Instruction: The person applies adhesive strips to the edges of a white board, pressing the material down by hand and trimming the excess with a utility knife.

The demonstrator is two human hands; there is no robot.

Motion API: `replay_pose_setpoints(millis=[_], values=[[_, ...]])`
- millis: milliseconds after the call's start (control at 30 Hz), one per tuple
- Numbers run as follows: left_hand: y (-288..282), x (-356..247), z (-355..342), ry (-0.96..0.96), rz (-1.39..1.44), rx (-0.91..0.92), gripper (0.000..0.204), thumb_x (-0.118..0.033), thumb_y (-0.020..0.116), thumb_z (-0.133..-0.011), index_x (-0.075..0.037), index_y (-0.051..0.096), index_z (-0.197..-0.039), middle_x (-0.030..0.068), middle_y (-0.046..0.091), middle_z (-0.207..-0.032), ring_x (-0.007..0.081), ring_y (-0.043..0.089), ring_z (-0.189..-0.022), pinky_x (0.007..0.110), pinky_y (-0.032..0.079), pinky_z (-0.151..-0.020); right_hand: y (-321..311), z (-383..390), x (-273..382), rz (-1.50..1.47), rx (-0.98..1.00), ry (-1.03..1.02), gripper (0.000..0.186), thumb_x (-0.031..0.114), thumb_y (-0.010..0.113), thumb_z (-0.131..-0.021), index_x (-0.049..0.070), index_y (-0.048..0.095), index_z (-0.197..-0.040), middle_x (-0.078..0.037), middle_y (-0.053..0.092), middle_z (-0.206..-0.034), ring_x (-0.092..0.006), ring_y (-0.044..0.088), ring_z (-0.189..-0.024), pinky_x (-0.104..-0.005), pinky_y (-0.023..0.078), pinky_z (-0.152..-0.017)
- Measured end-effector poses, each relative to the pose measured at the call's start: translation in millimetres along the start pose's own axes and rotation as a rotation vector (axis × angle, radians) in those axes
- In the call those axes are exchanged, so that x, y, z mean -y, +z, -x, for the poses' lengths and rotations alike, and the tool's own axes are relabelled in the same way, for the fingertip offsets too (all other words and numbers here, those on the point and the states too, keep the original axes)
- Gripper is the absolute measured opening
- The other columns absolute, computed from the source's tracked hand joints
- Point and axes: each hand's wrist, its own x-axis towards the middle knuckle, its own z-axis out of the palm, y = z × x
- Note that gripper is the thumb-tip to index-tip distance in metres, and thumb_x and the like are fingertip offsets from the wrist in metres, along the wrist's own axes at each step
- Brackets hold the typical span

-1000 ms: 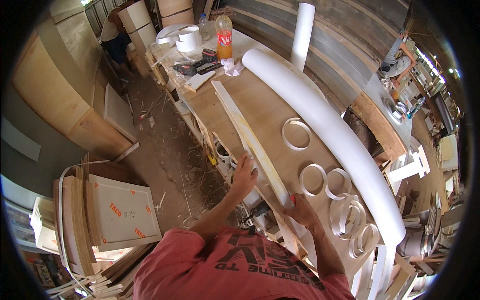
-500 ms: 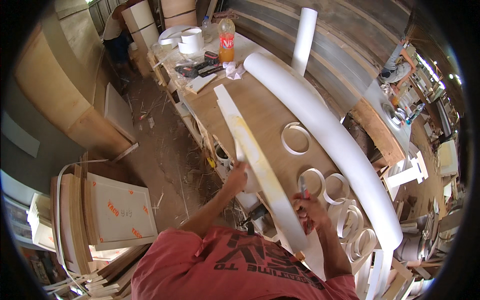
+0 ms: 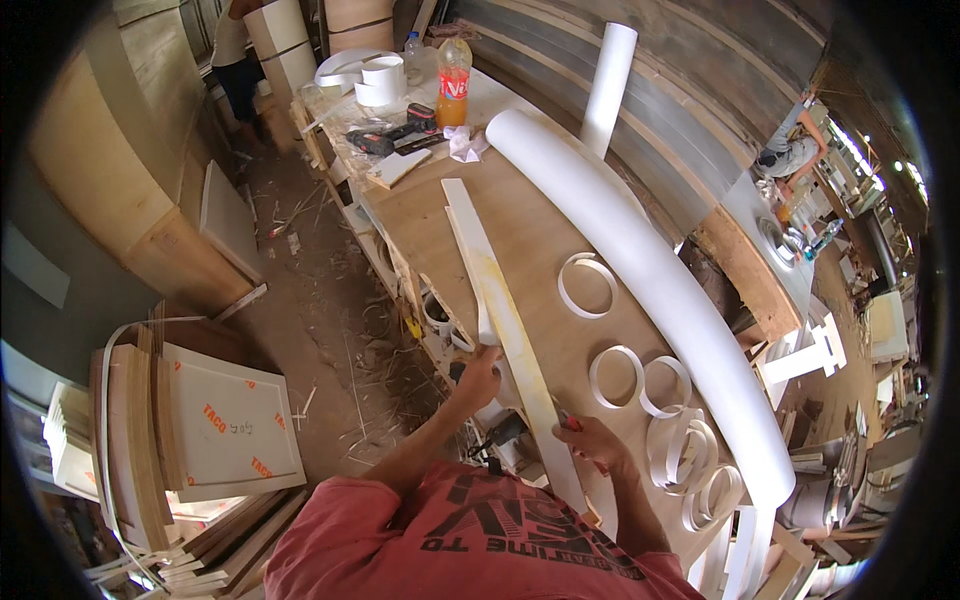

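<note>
A long, narrow white board (image 3: 514, 325) with yellowish smears slants over the workbench (image 3: 540, 215), its near end close to my body. My left hand (image 3: 480, 378) is closed on the board's left edge around the middle. On the other side, my right hand (image 3: 598, 444) is closed around a slim red hand tool (image 3: 571, 422), its tip against or just beside the board's right edge. Its exact kind is hard to make out. Several white edging rolls (image 3: 616, 377) stand on the bench to the right of that hand.
A large white tube-like roll (image 3: 640, 290) lies along the bench's right side. At the far end are a drill (image 3: 385, 138), an orange drink bottle (image 3: 453, 90) and a small board (image 3: 398, 169). Stacked panels (image 3: 232, 425) stand at left. Two other people work farther off.
The board has tipped, so its smeared face looks narrower. My right hand has moved up and left along its edge, and the red tool has swung from upright to leaning toward the board.
</note>
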Motion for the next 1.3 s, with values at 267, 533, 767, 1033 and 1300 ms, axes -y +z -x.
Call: replay_pose_setpoints(millis=[267,533,767,1033,1300], values=[[7,-1,5,0.136,-0.041,-0.068,0.038,0.011,0.045,-0.075,0.001,0.052,-0.111,0.0223,0.047,-0.113,0.0425,0.05,-0.103,0.046,0.043,-0.085,19,-2,-5,-0.264,-0.176,-0.237,0.022,0.028,0.059,-0.09,0.009,0.055,-0.078,0.006,0.046,-0.065,-0.005,0.041,-0.058,-0.024,0.035,-0.051],[0,6,-10,0.223,-0.021,-0.072,0.036,0.014,0.044,-0.075,0.0,0.053,-0.106,0.0215,0.047,-0.105,0.0413,0.048,-0.104,0.043,0.042,-0.087,-37,24,44,-0.138,-0.328,-0.122,0.027,0.031,0.06,-0.086,0.006,0.058,-0.076,0.003,0.05,-0.067,-0.0078,0.046,-0.064,-0.0293,0.038,-0.058],[-1,-11,-15,0.186,-0.071,0.048,0.03,0.008,0.045,-0.079,-0.003,0.058,-0.104,0.0162,0.051,-0.105,0.0358,0.054,-0.099,0.044,0.044,-0.081,-31,33,72,-0.142,-0.312,-0.274,0.027,0.031,0.061,-0.085,0.005,0.061,-0.081,0.001,0.056,-0.069,-0.0098,0.052,-0.067,-0.0293,0.041,-0.061],[29,7,38,0.206,0.038,0.112,0.023,0.002,0.05,-0.082,0.0,0.054,-0.105,0.0193,0.052,-0.105,0.0369,0.054,-0.094,0.04,0.045,-0.079,-31,23,118,-0.277,-0.504,-0.245,0.025,0.029,0.059,-0.089,0.004,0.064,-0.085,0.0,0.058,-0.069,-0.0085,0.054,-0.066,-0.0277,0.043,-0.059],[8,-35,-4,-0.178,0.477,0.142,0.032,0.003,0.046,-0.086,-0.002,0.047,-0.117,0.0142,0.055,-0.105,0.0256,0.057,-0.093,0.035,0.047,-0.078,-25,18,63,-0.097,-0.628,-0.357,0.027,0.03,0.059,-0.089,0.003,0.055,-0.082,0.002,0.049,-0.069,-0.0071,0.044,-0.065,-0.0261,0.037,-0.058]])
